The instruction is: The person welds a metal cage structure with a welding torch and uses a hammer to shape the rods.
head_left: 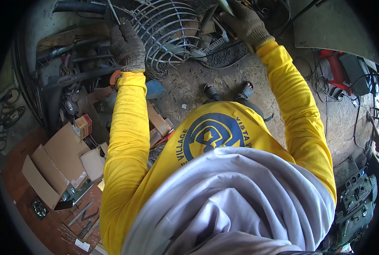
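Note:
My left hand (pixel 128 47), in a grey-brown knitted work glove, is closed around a thin metal rod (pixel 113 12) that sticks up past the fingers. It is at the left side of a round cage of curved metal bars (pixel 172 29). To the right of the cage, my right hand (pixel 244 25), gloved the same way, is closed at the upper edge of the view. A pale, shiny rounded piece (pixel 226 7) shows at its fingers; the frame cuts it off, so its kind is unclear. Both arms reach forward in yellow sleeves.
Metal frames and scrap (pixel 79 70) crowd the left. An open cardboard box (pixel 57 161) stands at lower left on a reddish-brown board (pixel 21 178). Cables (pixel 223 63) cross the concrete floor (pixel 198 85) before my sandalled feet. A red-and-grey machine (pixel 342 72) stands right; dark machinery (pixel 357 204) lies below it.

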A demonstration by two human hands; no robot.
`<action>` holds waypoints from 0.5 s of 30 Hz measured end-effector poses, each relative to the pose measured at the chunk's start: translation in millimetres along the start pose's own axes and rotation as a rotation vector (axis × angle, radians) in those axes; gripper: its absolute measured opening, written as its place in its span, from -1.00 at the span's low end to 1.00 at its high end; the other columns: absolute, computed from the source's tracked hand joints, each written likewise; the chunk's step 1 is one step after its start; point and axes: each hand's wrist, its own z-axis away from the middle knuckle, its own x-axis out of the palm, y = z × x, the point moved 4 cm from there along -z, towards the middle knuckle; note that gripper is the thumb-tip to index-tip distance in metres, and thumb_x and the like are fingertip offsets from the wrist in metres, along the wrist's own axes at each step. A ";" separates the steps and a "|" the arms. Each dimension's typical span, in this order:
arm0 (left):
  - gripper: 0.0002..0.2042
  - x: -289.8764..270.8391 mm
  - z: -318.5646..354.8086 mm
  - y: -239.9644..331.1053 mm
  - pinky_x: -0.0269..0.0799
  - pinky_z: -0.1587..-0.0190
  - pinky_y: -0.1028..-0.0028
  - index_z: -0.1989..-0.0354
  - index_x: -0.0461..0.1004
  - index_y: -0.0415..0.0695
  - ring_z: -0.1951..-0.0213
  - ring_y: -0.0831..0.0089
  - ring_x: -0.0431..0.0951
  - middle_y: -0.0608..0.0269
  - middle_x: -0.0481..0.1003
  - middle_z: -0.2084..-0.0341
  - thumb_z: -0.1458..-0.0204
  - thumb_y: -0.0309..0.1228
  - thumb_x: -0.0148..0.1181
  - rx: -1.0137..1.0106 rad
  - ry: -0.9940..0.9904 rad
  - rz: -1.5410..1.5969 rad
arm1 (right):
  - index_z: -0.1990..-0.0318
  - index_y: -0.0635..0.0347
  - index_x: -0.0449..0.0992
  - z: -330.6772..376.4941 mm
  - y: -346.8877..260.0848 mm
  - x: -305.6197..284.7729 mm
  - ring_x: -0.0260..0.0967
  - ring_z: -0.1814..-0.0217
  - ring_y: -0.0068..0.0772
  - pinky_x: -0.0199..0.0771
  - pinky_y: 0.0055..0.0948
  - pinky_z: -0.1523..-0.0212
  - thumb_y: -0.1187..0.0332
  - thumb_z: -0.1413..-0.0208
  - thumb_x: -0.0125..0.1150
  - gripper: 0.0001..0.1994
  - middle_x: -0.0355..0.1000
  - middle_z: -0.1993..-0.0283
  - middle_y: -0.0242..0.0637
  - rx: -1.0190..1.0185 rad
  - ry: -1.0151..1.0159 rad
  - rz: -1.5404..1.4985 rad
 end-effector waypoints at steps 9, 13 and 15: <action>-0.66 8.0 -1.1 4.2 0.50 0.19 0.18 0.02 0.55 -0.20 0.24 -0.08 0.62 -0.15 0.62 0.26 -0.30 -0.16 0.13 0.050 0.046 0.087 | 0.05 0.37 0.55 -54.7 39.9 -6.5 0.54 0.20 -0.29 0.51 -0.26 0.19 0.16 -0.33 0.07 -0.63 0.56 0.17 -0.09 -0.030 -0.119 -0.097; -0.60 2.5 2.3 -5.2 0.51 0.14 0.15 -0.02 0.54 -0.17 0.19 -0.15 0.61 -0.17 0.62 0.22 -0.31 -0.07 0.09 0.011 0.023 -0.005 | 0.12 0.35 0.58 -46.4 8.0 -3.5 0.54 0.30 -0.28 0.51 -0.24 0.19 0.15 -0.38 0.00 -0.62 0.59 0.24 -0.12 0.165 -0.222 -0.053; -0.57 5.1 0.7 -0.6 0.50 0.13 0.12 -0.03 0.54 -0.13 0.18 -0.20 0.60 -0.18 0.61 0.21 -0.31 0.00 0.06 0.026 0.027 0.037 | 0.12 0.35 0.58 -37.6 -4.2 -8.9 0.52 0.39 -0.28 0.52 -0.24 0.18 0.12 -0.39 0.01 -0.60 0.57 0.30 -0.20 0.245 -0.200 0.039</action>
